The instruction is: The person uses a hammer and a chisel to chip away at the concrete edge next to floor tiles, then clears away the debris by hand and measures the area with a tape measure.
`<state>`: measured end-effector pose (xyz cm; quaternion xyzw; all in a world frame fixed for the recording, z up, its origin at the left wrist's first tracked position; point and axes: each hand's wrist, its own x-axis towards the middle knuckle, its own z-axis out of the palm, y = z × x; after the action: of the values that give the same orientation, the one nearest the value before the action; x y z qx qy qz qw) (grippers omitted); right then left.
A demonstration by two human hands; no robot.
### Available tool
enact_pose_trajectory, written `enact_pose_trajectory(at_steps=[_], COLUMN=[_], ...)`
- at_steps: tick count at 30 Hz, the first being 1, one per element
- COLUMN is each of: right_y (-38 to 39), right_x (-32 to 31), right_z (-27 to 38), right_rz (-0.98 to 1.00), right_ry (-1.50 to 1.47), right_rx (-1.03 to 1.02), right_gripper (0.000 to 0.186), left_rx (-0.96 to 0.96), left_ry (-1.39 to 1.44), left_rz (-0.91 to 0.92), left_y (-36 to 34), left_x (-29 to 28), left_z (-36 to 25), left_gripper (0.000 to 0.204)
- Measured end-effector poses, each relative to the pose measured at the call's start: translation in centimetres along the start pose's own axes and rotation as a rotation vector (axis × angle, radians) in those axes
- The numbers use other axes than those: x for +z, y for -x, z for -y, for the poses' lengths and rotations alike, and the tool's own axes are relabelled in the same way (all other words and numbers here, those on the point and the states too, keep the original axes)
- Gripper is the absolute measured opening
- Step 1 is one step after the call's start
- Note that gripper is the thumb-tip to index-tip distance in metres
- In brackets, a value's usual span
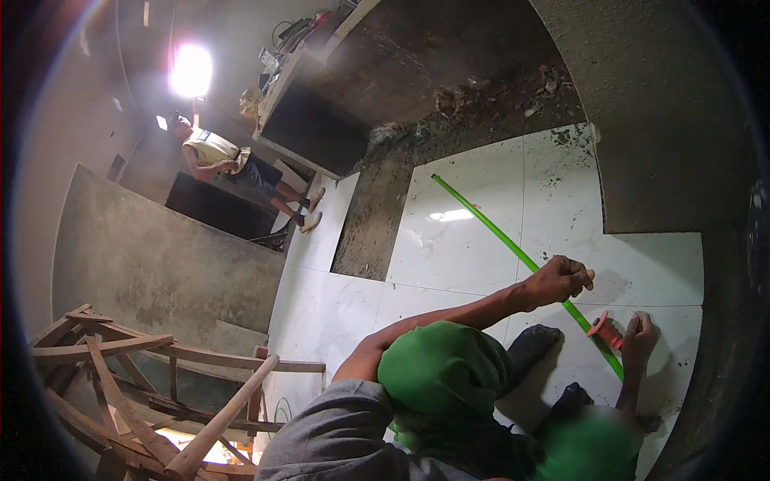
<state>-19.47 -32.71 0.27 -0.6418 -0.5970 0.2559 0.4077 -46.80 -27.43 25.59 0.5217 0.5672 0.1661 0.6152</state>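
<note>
I squat on glossy white floor tiles, with my green-clad knees and dark-socked feet at the lower middle. A long, thin bright green bar lies diagonally across the tiles, from the far middle down to my feet. Above its nearer part, my left hand is closed in a pinch; whatever its fingers hold is too small to make out. My right hand is at the end of a small red-orange spool, its fingers closed against it. The spool's flange overlaps the bar in view.
Bare rough ground and rubble border the tiles. A grey wall block juts in at right. At far left another person stands near a bright lamp. A wooden frame stands at lower left.
</note>
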Motion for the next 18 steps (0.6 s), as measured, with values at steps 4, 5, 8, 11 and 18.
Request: enact_pose_trajectory(at_steps=[4, 5, 8, 11, 18], right_y=[0.0, 0.02, 0.08, 0.14, 0.23], right_x=[-0.08, -0.07, 0.02, 0.16, 0.3], right_z=[0.0, -0.01, -0.08, -0.23, -0.62], right_rz=[-0.005, -0.001, -0.014, -0.032, -0.017], right_ry=[-0.004, 0.014, -0.024, -0.007, 0.006], right_rx=[0.009, -0.011, 0.041, -0.012, 0.037], right_gripper=[0.019, 0.019, 0.019, 0.018, 0.019], left_rx=[0.012, 0.016, 0.017, 0.019, 0.012], left_ry=[-0.017, -0.014, -0.013, -0.012, 0.0], left_rz=[-0.001, 0.0, -0.002, -0.001, -0.002], left_y=[-0.1, -0.12, -0.14, -0.1, 0.0], left_x=[0.01, 0.02, 0.04, 0.0, -0.11], left_z=[0.18, 0.21, 0.26, 0.26, 0.29], left_gripper=[0.046, 0.046, 0.047, 0.047, 0.047])
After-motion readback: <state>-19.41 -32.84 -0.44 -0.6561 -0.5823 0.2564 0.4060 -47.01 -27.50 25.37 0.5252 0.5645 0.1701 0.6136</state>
